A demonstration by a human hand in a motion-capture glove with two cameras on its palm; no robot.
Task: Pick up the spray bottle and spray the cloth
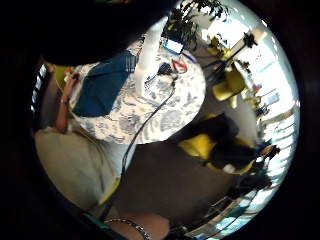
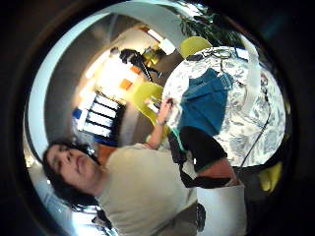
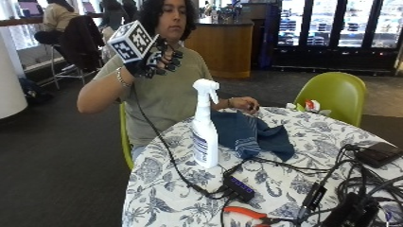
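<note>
On the table (image 3: 189,198): spray bottle (image 3: 205,125) standing upright, untouched; blue cloth (image 3: 249,135) lying just beside it at its 3 o'clock. Right hand (image 3: 154,56) hovering high at the bottle's 11 o'clock, grip relaxed, holding nothing. Pick-up not yet begun; the hand needs lowering to the bottle's neck.

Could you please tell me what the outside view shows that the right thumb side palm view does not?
Only the outside view shows the gloved right hand, raised beside the person's head and holding nothing, and the orange pliers. Only the thumb side palm view shows a black forearm sleeve near the camera. Both show the spray bottle standing upright beside the blue cloth on the floral tablecloth.
</note>
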